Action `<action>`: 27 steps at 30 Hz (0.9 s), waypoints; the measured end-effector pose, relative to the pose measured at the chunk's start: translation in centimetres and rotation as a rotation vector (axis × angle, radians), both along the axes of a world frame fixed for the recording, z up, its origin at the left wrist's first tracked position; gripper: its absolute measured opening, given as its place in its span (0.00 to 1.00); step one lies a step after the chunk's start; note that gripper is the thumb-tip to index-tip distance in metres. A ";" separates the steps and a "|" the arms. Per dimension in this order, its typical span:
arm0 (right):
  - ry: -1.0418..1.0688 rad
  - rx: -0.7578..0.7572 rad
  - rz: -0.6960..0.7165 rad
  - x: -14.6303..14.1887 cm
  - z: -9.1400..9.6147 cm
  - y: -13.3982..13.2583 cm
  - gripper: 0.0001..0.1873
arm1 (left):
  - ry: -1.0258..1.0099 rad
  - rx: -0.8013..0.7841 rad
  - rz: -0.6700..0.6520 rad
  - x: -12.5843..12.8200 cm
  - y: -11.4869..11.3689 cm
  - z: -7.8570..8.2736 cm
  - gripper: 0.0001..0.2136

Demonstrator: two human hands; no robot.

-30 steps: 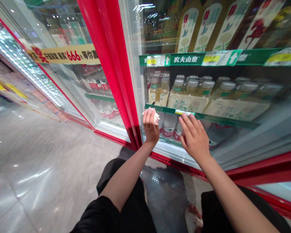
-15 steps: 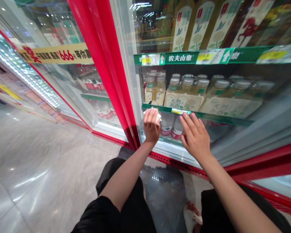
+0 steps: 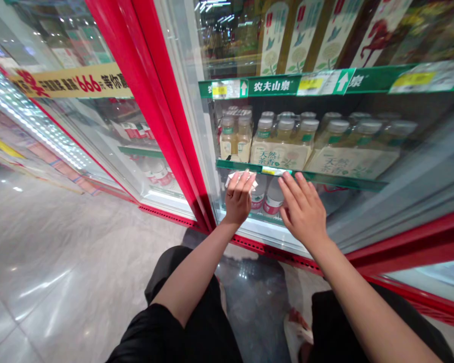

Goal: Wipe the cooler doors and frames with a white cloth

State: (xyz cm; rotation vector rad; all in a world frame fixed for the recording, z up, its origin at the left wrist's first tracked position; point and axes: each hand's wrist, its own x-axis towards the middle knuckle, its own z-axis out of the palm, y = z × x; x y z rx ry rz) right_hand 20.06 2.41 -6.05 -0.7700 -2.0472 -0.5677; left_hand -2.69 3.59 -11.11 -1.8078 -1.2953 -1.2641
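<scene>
Item: my left hand (image 3: pixel 239 199), directly ahead of me and low. Fingers closed over a folded white tissue (image 3: pixel 241 180), pressing it to the glass door (image 3: pixel 431 201). The tissue sits between my fingers and the pane, with its edges showing past my fingertips.

Item: my right hand (image 3: pixel 301 212), just to the right of my left. Open, fingers spread, palm toward the glass, holding nothing. Whether the fingertips touch the pane, I cannot tell.

Ahead of both hands, behind the glass: shrink-wrapped packs of tea bottles (image 3: pixel 280 146) on a shelf, above my fingertips. Their green shelf strip (image 3: pixel 325 179) runs just above my hands. Below that strip, white-capped bottles (image 3: pixel 273 199) stand behind the gap between my hands.

To my left: the red door frame (image 3: pixel 162 126), then a further glass door with a yellow banner (image 3: pixel 71 80) across it. Farther left and below: a shiny tile floor (image 3: pixel 79 262).

Below my hands: my black clothing (image 3: pixel 181 322) and a white sandal (image 3: pixel 297 335).

State of things: the door is closed and the packs stand in rows on the shelf. I see no marks on the glass, and I cannot tell which parts of it the tissue has covered.
</scene>
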 end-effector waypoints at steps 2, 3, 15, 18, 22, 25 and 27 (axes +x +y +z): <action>0.001 0.000 0.001 0.1 0.0 -0.1 0.47 | 0.042 -0.016 -0.039 0.1 0.0 0.5 0.24; 0.001 0.002 0.000 0.1 0.1 -0.1 0.47 | 0.049 0.001 -0.052 -0.1 0.2 1.1 0.24; 0.016 -0.019 0.016 0.6 0.1 0.0 0.47 | 0.073 0.079 -0.005 1.4 0.0 1.6 0.23; 0.017 0.002 0.010 0.7 0.2 0.0 0.47 | 0.131 0.017 -0.072 1.2 0.2 2.4 0.23; 0.022 0.020 0.002 0.9 0.2 0.0 0.46 | 0.116 0.102 -0.043 0.5 0.2 3.4 0.24; 0.031 0.036 0.009 1.1 0.3 0.0 0.46 | 0.138 0.097 0.028 1.0 -0.4 2.8 0.24; 0.027 0.043 0.004 1.2 0.4 0.0 0.46 | 0.194 0.094 0.018 1.8 -0.8 2.4 0.24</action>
